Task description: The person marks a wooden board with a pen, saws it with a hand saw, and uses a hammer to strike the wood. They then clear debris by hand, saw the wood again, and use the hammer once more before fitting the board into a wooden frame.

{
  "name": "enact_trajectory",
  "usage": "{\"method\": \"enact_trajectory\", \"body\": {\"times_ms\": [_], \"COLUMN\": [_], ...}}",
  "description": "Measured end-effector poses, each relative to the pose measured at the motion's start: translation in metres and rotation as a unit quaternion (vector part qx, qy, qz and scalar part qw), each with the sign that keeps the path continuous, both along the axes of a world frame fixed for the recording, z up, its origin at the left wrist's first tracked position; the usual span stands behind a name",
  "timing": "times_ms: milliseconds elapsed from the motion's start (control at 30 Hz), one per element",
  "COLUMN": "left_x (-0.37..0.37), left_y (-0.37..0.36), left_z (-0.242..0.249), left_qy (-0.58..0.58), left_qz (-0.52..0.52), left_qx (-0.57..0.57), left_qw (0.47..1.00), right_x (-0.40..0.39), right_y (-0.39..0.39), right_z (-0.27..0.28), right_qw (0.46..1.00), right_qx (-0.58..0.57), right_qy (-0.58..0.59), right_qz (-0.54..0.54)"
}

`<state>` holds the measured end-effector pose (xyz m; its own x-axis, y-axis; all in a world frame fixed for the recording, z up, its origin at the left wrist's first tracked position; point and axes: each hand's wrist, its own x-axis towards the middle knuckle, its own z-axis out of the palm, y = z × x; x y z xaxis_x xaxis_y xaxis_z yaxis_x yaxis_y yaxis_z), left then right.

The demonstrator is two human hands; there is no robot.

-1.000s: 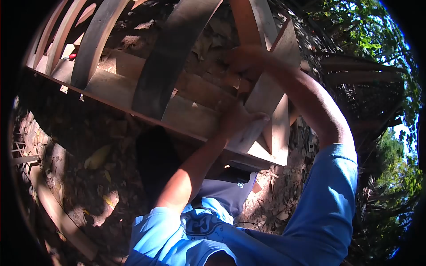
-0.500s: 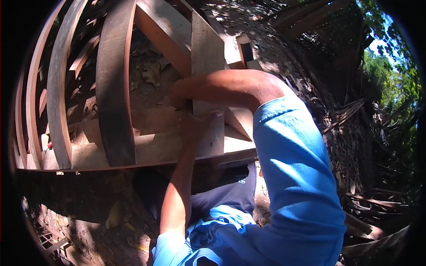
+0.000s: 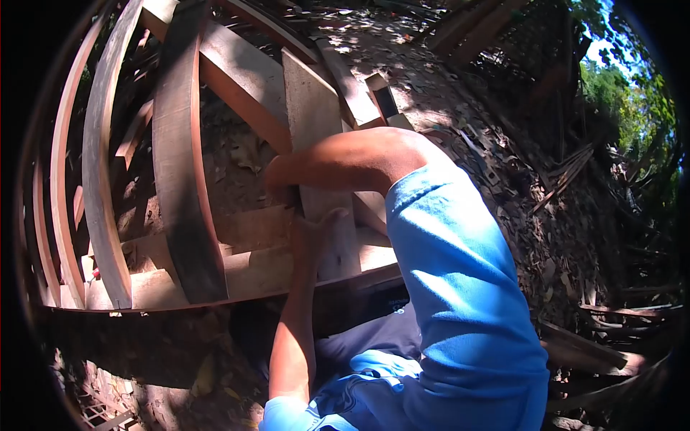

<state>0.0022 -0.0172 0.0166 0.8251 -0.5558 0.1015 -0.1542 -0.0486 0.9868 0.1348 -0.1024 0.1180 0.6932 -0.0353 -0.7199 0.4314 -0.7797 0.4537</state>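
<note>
A wide upright plank (image 3: pixel 316 108) crosses a long wooden beam (image 3: pixel 259 267) near the middle of the view. My left hand (image 3: pixel 313 233) lies in shadow at the plank's lower part, its thumb stretched across the plank's face and its other fingers hidden. Just above it, my right hand (image 3: pixel 279 178) is at the plank's left edge, the forearm reaching over the plank from the right. The right fingers are dark and bent close to something small and dark that I cannot make out.
Curved wooden slats (image 3: pixel 180 151) stand along the beam at the left. A diagonal board (image 3: pixel 244 72) meets the plank from the upper left. Behind it lies a short hollow wooden piece (image 3: pixel 382 97). Dry leaves and palm debris (image 3: pixel 568 172) cover the ground at the right.
The view has shifted, so the frame, both hands and the plank appear lower and slightly tilted. Both hands remain at the same part of the plank.
</note>
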Motion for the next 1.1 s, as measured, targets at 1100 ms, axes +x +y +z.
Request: {"method": "enact_trajectory", "body": {"times_ms": [1100], "left_x": [0.003], "left_y": [0.003], "left_z": [-0.001], "left_qy": [-0.026], "left_qz": [0.014], "left_qx": [0.162], "left_qw": [0.986], "right_x": [-0.006], "right_y": [0.010], "right_z": [-0.013], "right_qw": [0.995], "right_qx": [-0.052], "right_qy": [0.069], "right_qz": [0.054]}}
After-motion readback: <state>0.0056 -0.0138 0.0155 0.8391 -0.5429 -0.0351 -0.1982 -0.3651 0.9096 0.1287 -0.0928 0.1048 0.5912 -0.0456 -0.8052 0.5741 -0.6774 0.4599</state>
